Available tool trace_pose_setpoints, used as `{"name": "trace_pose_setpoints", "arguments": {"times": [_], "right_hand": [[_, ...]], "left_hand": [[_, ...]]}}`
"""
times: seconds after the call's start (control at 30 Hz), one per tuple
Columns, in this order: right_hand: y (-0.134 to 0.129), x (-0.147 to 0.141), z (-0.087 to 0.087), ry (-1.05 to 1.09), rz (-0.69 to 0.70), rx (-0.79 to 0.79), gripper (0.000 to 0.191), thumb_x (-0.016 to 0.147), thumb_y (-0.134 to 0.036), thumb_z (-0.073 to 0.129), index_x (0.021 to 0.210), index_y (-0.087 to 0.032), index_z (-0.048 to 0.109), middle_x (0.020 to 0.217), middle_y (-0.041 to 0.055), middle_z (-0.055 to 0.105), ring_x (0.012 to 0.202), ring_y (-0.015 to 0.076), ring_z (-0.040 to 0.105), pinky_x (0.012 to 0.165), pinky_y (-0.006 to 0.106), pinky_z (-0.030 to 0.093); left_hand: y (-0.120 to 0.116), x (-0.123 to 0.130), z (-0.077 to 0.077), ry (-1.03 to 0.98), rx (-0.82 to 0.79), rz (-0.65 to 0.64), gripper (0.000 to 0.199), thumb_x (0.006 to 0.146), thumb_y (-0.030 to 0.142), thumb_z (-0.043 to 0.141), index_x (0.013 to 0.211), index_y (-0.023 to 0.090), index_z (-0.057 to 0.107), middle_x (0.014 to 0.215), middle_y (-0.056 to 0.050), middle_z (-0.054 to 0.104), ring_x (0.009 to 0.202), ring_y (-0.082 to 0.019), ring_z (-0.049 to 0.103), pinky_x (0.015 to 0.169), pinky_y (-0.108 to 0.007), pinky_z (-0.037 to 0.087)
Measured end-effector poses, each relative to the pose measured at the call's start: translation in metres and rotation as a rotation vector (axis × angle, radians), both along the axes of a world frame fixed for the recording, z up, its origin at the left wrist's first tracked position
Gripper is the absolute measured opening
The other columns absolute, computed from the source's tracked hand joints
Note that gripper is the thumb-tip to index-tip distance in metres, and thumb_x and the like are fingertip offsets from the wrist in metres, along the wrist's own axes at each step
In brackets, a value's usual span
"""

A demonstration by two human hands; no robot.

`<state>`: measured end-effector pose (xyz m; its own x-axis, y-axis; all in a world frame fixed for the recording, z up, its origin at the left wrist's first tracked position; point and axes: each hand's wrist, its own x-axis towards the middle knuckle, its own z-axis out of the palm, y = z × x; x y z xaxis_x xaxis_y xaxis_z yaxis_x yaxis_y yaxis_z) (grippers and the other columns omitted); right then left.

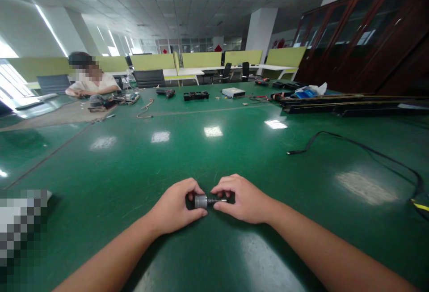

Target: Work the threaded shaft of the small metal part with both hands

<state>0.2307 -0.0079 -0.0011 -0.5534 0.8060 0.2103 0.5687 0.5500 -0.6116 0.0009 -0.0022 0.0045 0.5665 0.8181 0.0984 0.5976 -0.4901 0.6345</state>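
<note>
A small grey metal cylinder with a dark ribbed shaft and a bright tip [201,201] lies lengthwise between my hands, low over the green tabletop. My left hand [177,205] curls around the cylinder end, fingers on the far side and thumb on the near side. At the shaft end, my right hand [239,198] is bent in the same way, its thumb against the near side of the shaft. The fingers partly hide the part, and I cannot tell whether it rests on the table.
A black cable [362,140] curves over the green table [167,162] at right. Toward the far edge are a power drill [166,92], a black tray-like part [196,95], a white box [233,92] and long dark rails [311,106]. Another person [97,82] sits at far left.
</note>
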Motion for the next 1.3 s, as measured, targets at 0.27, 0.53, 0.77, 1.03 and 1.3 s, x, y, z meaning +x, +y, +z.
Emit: {"name": "trace_pose_setpoints", "arguments": {"times": [0.27,0.53,0.77,1.03,1.3], "right_hand": [[-0.004,-0.01,0.001,0.001,0.078,0.079,0.012,0.089,-0.024,0.062,0.096,-0.02,0.071,0.088,0.0019,0.071,0.086,0.0162,0.061,0.084,0.033,0.037],[-0.003,-0.011,-0.002,-0.018,0.046,0.099,0.007,0.082,-0.021,0.069,0.089,-0.019,0.069,0.082,0.0007,0.067,0.081,0.0159,0.058,0.081,0.032,0.038],[-0.002,-0.011,-0.003,0.017,0.028,0.072,0.011,0.076,-0.017,0.073,0.087,-0.019,0.068,0.079,-0.001,0.064,0.078,0.0146,0.057,0.079,0.031,0.038],[-0.001,-0.012,-0.004,-0.009,0.039,0.061,0.009,0.083,-0.022,0.069,0.092,-0.02,0.072,0.082,0.0007,0.069,0.082,0.0161,0.061,0.083,0.033,0.039],[-0.001,-0.011,-0.002,0.0,0.056,0.065,0.007,0.082,-0.021,0.069,0.089,-0.02,0.072,0.08,0.0011,0.07,0.079,0.0163,0.061,0.082,0.033,0.04]], "left_hand": [[-0.001,0.001,0.002,0.023,0.019,-0.01,0.023,0.074,0.033,0.076,0.085,0.019,0.062,0.08,0.001,0.061,0.074,-0.017,0.056,0.066,-0.026,0.041],[-0.002,0.002,0.005,0.061,0.054,-0.023,0.02,0.079,0.036,0.072,0.084,0.019,0.063,0.079,0.0,0.061,0.074,-0.017,0.056,0.066,-0.026,0.04],[-0.001,0.003,0.005,0.061,0.041,-0.012,0.019,0.079,0.035,0.071,0.084,0.019,0.063,0.08,0.0,0.062,0.075,-0.017,0.057,0.067,-0.026,0.04],[-0.002,0.003,0.005,0.054,0.038,-0.022,0.019,0.08,0.036,0.07,0.085,0.019,0.063,0.08,0.0,0.063,0.075,-0.017,0.057,0.066,-0.026,0.041],[-0.002,0.002,0.007,0.06,0.031,-0.024,0.019,0.08,0.036,0.071,0.086,0.019,0.063,0.081,0.0,0.063,0.076,-0.017,0.057,0.067,-0.026,0.041]]}}
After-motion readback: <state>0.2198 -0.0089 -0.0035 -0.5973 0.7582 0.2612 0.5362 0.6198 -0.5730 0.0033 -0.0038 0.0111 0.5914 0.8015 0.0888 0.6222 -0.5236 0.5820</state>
